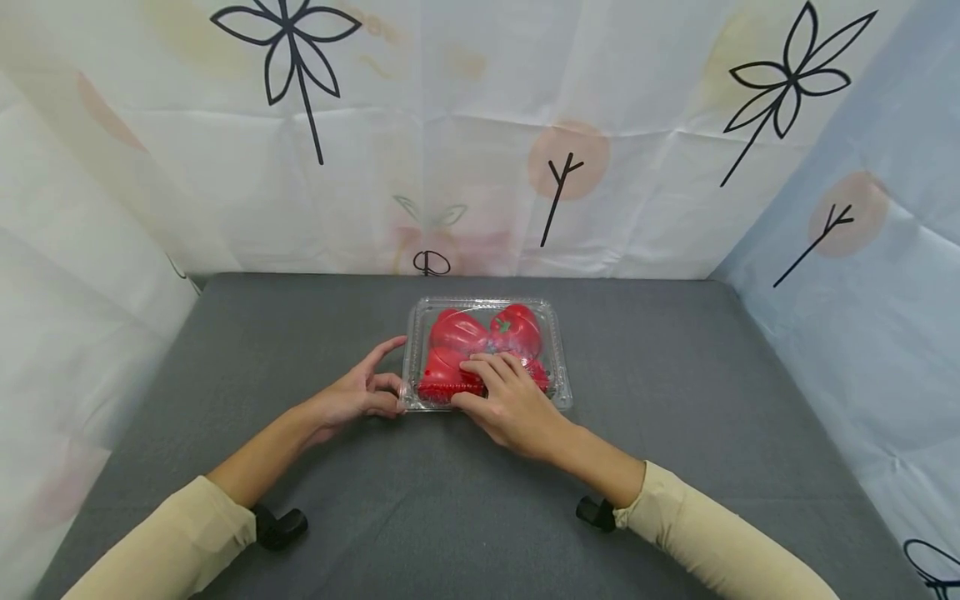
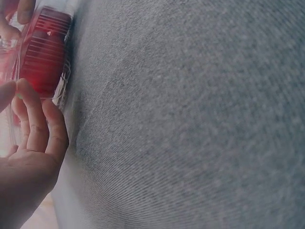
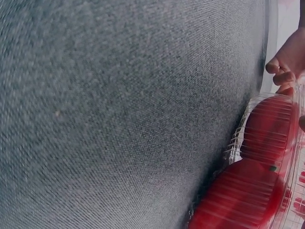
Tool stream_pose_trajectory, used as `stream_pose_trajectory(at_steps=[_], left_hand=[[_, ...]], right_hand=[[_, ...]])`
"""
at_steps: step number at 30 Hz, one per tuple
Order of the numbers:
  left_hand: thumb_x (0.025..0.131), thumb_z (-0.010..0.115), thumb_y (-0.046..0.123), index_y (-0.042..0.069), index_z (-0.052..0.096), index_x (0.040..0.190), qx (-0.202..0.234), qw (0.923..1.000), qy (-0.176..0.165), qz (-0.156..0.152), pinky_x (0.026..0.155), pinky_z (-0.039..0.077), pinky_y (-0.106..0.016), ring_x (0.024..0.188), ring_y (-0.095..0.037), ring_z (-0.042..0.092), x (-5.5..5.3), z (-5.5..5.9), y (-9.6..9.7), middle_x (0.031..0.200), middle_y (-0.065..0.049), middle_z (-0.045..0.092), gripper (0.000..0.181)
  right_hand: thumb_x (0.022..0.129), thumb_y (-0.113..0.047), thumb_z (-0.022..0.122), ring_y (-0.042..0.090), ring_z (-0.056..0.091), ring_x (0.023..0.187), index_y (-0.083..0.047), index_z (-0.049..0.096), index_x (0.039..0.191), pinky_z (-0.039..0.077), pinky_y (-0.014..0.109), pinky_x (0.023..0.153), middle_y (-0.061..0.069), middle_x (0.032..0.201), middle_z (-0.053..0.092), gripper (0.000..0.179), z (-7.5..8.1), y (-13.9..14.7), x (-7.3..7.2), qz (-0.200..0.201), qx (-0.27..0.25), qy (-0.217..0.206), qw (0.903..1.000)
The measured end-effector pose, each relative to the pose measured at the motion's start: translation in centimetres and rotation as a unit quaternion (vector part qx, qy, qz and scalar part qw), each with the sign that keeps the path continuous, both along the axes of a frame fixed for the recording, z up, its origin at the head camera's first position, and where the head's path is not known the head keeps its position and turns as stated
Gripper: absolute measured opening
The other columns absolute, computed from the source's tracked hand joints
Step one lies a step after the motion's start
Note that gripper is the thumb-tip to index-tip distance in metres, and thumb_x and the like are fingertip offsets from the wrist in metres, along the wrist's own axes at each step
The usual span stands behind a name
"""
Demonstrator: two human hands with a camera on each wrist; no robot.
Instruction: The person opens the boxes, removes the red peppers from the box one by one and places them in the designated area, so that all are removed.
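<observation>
One clear plastic container [image 1: 557,350] with ridged walls lies on the gray tabletop [image 1: 675,375], near the middle of its far edge, and encloses several red, tomato-like pieces [image 1: 459,332]; from my remote station I make out a green stem on the rear right one. At the container's front, the right hand [image 1: 517,412] rests its fingertips on the clear top, thumb at the front rim, the fingers slightly bent and loose, grasping nothing. At the left side, the left hand [image 1: 348,398] extends one finger to the edge, with others bent against the front left corner; I cannot tell whether they pinch the rim. Farther out, cream sleeves [image 1: 168,542] end partway along both forearms, a black fitting [image 1: 281,531] beside each cuff. Beyond the tabletop, my head view shows a white sheet [image 1: 480,100] printed with black leaf outlines.
</observation>
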State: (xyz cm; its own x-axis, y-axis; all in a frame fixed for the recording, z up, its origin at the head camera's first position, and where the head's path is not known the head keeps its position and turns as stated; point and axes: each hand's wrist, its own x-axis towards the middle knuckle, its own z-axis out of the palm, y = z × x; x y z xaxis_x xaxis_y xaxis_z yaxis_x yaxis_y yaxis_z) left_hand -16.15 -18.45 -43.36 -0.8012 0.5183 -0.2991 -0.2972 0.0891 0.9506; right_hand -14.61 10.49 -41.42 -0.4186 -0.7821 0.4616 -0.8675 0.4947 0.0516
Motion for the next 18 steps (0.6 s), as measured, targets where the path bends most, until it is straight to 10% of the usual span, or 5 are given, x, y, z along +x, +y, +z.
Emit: stream_pose_trajectory(at_steps=[18], left_hand=[[0.094,0.067,0.007,0.026,0.011,0.159,0.005,0.9999,-0.011,0.011,0.092,0.054,-0.037,0.097,-0.026,0.067,-0.07,0.04,-0.26,0.099,-0.008,0.067,0.089]], right_hand=[[0.077,-0.019,0.085,0.029,0.050,0.124,-0.019,0.061,0.128,0.043,0.050,0.103,0.012,0.130,0.056,0.056,0.77,0.57,-0.09,0.005,0.004,-0.005,1.0000]])
